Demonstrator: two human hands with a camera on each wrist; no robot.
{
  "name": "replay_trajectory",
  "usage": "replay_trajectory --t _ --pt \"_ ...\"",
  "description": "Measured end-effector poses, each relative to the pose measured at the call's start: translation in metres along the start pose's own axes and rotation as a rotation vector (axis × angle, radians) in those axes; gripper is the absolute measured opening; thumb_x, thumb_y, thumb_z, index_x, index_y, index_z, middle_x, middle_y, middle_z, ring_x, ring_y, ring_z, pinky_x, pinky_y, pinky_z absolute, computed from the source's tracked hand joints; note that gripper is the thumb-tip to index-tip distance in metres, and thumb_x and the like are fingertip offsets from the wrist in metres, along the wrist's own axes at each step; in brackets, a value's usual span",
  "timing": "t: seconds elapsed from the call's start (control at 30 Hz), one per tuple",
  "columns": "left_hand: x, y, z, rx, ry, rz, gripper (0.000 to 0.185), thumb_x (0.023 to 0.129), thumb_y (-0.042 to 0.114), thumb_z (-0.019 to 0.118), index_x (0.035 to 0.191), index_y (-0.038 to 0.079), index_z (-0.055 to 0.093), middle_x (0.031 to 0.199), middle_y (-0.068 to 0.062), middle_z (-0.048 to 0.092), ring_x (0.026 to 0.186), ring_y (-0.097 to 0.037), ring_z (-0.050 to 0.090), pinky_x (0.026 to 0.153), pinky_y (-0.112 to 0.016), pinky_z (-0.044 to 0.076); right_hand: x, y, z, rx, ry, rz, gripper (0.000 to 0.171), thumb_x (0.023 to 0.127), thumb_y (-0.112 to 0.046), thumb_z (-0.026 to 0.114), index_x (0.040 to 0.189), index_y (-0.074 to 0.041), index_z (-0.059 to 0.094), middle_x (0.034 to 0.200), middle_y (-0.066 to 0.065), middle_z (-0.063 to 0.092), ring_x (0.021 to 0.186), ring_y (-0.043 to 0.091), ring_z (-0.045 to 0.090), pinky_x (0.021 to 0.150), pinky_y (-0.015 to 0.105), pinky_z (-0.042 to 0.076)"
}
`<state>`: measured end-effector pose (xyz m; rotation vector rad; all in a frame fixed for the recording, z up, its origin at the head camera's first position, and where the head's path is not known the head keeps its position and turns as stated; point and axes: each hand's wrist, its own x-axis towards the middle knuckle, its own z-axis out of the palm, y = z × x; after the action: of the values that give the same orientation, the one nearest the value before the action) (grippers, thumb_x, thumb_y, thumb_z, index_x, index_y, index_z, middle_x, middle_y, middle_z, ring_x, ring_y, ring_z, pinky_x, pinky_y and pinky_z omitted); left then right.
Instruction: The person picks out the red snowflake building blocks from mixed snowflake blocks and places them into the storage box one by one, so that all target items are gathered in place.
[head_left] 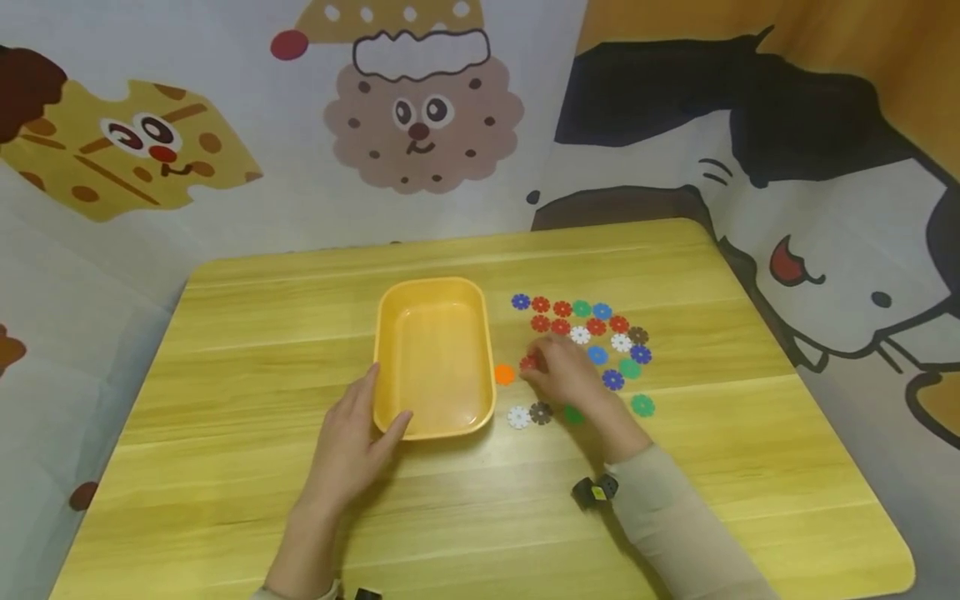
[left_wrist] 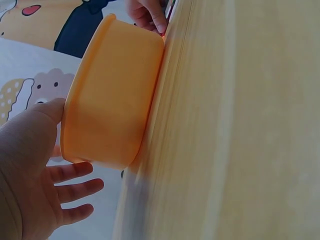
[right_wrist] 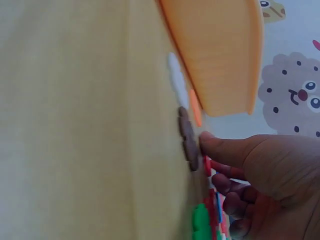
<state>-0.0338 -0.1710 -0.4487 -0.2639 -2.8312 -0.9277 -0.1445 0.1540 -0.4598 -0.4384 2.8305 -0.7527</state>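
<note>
Wooden worktop: right hand pinches a red flower-shaped plastic disc, just right of the yellow plastic tray steadied by the flat left hand.

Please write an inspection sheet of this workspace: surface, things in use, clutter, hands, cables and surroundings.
Surface: wooden table, yellow grain, rounded corners.
Things in use: yellow tray, upright, nothing visible inside; flower-shaped discs in red, blue, green, white, brown and orange, lying flat to the right of the tray.
Clutter: nothing seen.
Hands: left hand rests against the tray's near left corner, fingers straight; right hand is over the discs, its fingertips at a red disc; whether it pinches it cannot be told.
Cables: nothing seen; a small black device sits at the right wrist.
Surroundings: cartoon-printed screens stand behind and beside the table.
</note>
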Motion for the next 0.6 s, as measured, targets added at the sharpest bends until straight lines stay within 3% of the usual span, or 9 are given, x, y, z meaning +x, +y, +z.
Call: replay_trajectory --t 0.33,0.6 --pt "0.0008 0.0029 0.0009 -0.016 -0.033 -0.033 0.081 0.1 0.047 0.062 0.158 0.003 0.027 0.149 -0.028 0.042 0.131 -0.05 0.046 0.112 -0.068 0.036 -0.0019 -0.0021 -0.0063 0.085 -0.072 0.032 0.025 0.09 -0.026 0.078 0.1 -0.012 0.061 0.089 0.002 0.06 0.081 0.021 0.057 0.069 0.031 0.055" --pt "0.001 0.0024 0.0024 -0.01 -0.03 -0.05 0.081 0.1 0.048 0.061 0.158 0.003 0.028 0.149 -0.027 0.043 0.131 -0.05 0.046 0.113 -0.068 0.036 -0.0022 0.0025 -0.0053 0.099 -0.071 -0.054 0.04 0.089 -0.023 0.08 0.122 -0.008 0.062 0.095 0.0 0.065 0.086 0.019 0.061 0.076 0.033 0.06"
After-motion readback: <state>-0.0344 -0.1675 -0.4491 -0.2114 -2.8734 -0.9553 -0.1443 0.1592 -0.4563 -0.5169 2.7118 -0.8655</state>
